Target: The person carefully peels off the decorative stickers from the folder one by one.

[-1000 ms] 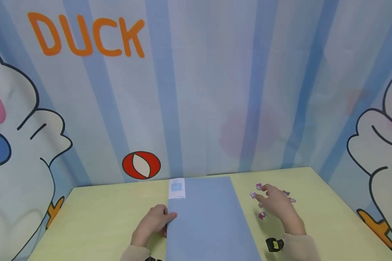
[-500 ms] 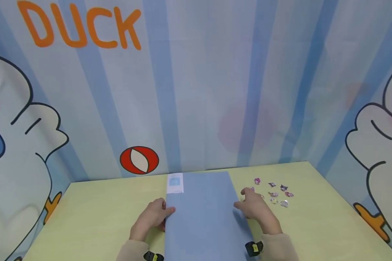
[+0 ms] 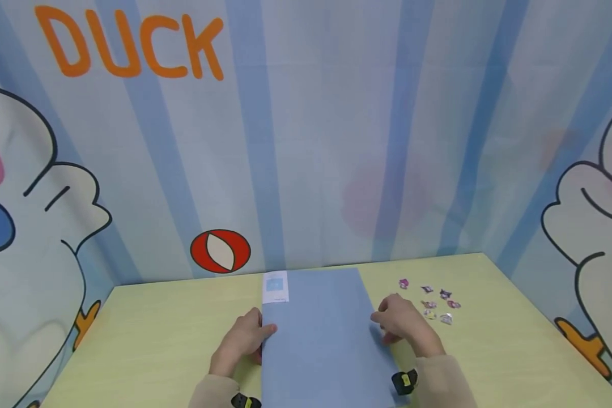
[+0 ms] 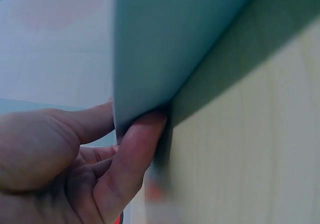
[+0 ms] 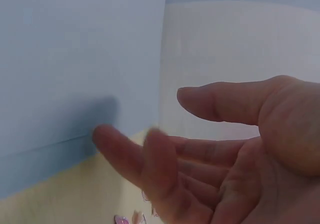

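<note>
A flat light-blue folder (image 3: 321,340) with a white label (image 3: 275,287) at its far left corner lies lengthwise in the middle of the table. My left hand (image 3: 245,337) pinches its left edge, the thumb on top; the left wrist view shows a finger (image 4: 132,159) underneath. My right hand (image 3: 400,317) is by the folder's right edge with nothing visible in its grasp. In the right wrist view its thumb (image 5: 220,101) stands apart from the bent fingers, and one fingertip is close to the folder's lower edge; whether it touches, I cannot tell.
Several small shiny pink and purple pieces (image 3: 428,305) lie scattered on the pale yellow table (image 3: 158,340), right of the folder. A striped blue cloth backdrop (image 3: 321,141) rises behind the table's far edge and along both sides.
My right hand has moved left and nearer, from above the small shiny pieces to the folder's right edge. My left hand stays at the left edge.
</note>
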{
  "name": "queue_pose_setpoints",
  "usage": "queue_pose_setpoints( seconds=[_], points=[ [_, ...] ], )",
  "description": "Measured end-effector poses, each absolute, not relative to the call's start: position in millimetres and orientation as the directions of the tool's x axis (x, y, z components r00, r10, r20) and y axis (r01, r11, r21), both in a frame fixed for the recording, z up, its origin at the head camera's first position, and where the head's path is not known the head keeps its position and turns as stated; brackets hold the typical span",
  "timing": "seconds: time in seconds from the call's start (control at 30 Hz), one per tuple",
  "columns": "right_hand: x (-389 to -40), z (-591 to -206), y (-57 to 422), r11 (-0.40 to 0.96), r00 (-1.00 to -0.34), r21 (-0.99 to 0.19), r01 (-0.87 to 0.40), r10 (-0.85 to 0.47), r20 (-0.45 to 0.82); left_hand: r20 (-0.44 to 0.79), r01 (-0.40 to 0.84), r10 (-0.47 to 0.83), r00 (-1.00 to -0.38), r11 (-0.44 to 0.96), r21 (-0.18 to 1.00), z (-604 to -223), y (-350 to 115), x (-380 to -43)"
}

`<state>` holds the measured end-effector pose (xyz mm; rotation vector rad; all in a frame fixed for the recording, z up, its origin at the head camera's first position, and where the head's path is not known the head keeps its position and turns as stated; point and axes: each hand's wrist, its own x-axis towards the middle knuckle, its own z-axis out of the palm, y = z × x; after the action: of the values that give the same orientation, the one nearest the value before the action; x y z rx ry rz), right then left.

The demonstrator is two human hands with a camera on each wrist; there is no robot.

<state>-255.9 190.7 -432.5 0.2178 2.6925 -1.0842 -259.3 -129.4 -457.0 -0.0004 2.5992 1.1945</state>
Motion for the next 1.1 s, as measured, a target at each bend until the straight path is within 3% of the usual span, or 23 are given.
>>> queue_pose_setpoints(
  seconds=[0.23, 0.93, 1.1],
  points=[
    [-247.2, -430.9, 189.0, 0.674, -0.974, -0.710, 0.204, 0.066, -0.217, -0.261, -0.118, 0.115, -0.959, 0.672, 0.731, -458.6, -127.9, -260.9],
    [-263.8, -433.4, 205.8, 0.443, -0.926, -0.822, 0.357, 0.051, -0.374, -0.218, -0.083, 0.114, -0.969, 0.683, 0.726, -457.2, -125.4, -257.8],
    [-264.8, -435.9, 209.5, 0.465, -0.924, -0.812, 0.352, 0.034, -0.381, -0.227, -0.090, 0.111, -0.967, 0.687, 0.721, -456.1, -124.1, -257.5]
  ],
)
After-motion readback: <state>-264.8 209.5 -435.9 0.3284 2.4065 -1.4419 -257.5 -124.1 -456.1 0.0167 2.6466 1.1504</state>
